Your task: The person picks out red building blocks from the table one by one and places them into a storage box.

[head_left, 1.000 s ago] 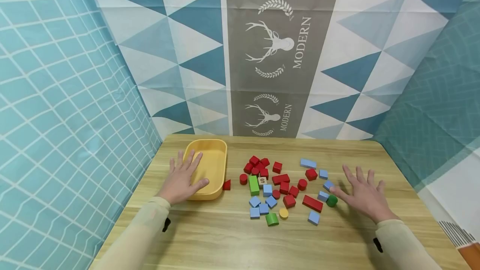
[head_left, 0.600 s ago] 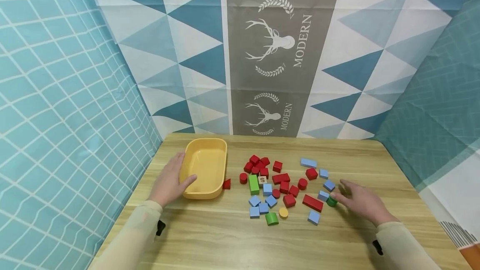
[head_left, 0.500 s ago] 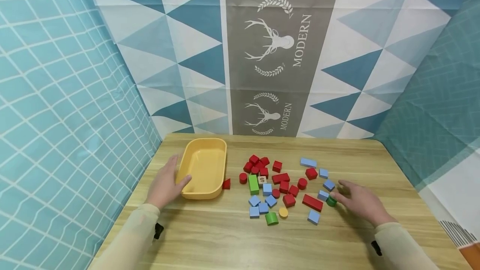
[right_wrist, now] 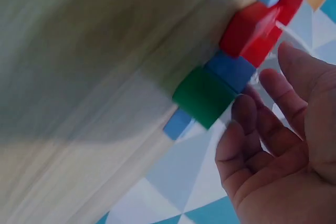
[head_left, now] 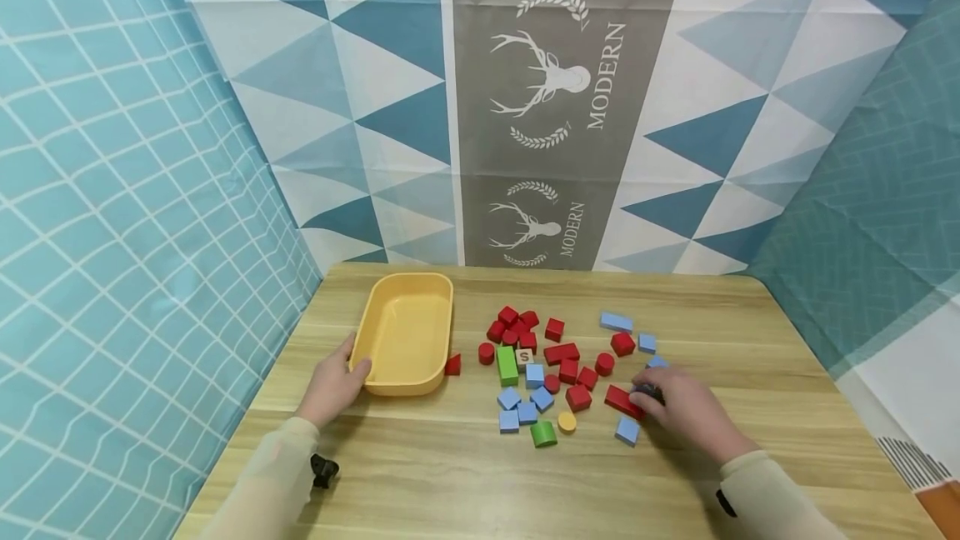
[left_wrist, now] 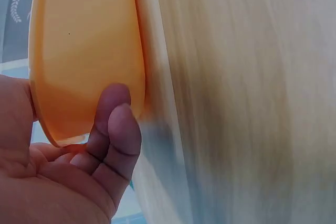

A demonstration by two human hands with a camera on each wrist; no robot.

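Note:
My left hand [head_left: 330,390] grips the near-left corner of a yellow tray [head_left: 414,340]. In the left wrist view, fingertips [left_wrist: 125,129] press on the tray's outer side while the thumb lies over its rim. My right hand [head_left: 693,411] reaches low over blocks at the right, its fingers loosely bent and the thumb apart from them. The right wrist view has a green rounded block [right_wrist: 205,98] right at the fingertips, with a blue block [right_wrist: 231,71] against it. A long red block [head_left: 624,401] lies just beside the thumb. From the head, the hand covers the green block.
Several red blocks [head_left: 568,369] and blue blocks [head_left: 527,413] lie scattered mid-table. Among them are a light green block [head_left: 507,366], a green arched block [head_left: 543,434], a yellow round [head_left: 566,422] and a lettered cube [head_left: 524,357]. A red triangle [head_left: 453,365] sits beside the tray.
My left hand has moved from over the tray to its near-left corner and taken hold of it. My right hand has lowered and moved left, over the green block.

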